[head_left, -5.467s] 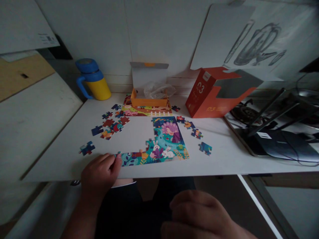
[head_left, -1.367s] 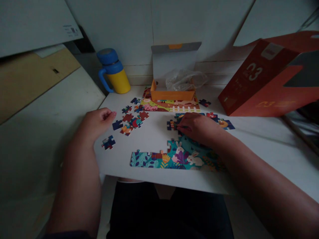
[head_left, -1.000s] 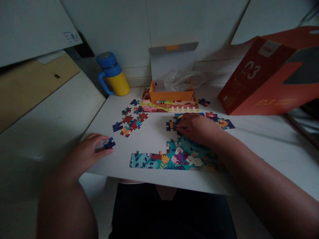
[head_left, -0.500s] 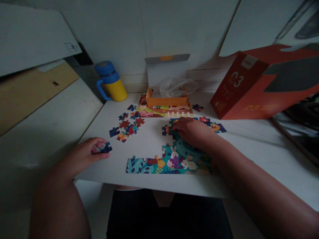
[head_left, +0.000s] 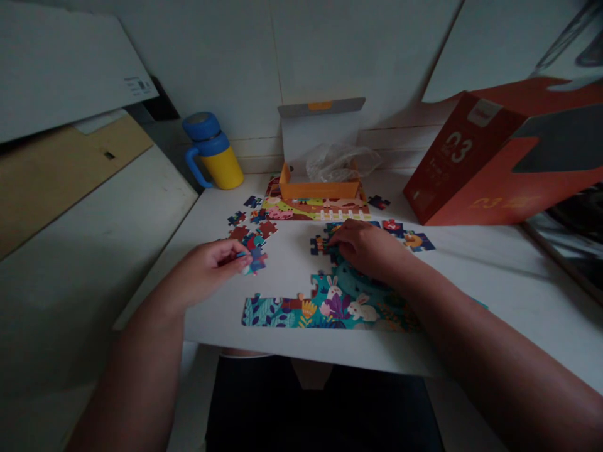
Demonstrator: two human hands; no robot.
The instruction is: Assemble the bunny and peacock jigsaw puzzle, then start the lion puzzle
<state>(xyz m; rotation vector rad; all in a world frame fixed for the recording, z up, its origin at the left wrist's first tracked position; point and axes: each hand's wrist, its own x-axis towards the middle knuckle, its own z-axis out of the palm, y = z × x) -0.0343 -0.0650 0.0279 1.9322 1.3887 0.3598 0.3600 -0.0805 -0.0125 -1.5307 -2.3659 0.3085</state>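
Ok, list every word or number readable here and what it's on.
"3" after a round character, maybe 0 or Q: white print on the red box.
Orange print low on that box: blurred.
Small tag on its top: unreadable.
Label on the white board: too small.

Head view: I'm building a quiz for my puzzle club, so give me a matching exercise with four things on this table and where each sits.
Things:
1. yellow plastic mug with blue lid
2. small orange cardboard box
3. large red cardboard carton
4. loose cardboard jigsaw piece

Places:
A. far right
B. in the grip of the left hand
C. back left, by the wall
D. back centre, grey lid flipped up

Pairs: 1-C, 2-D, 3-A, 4-B
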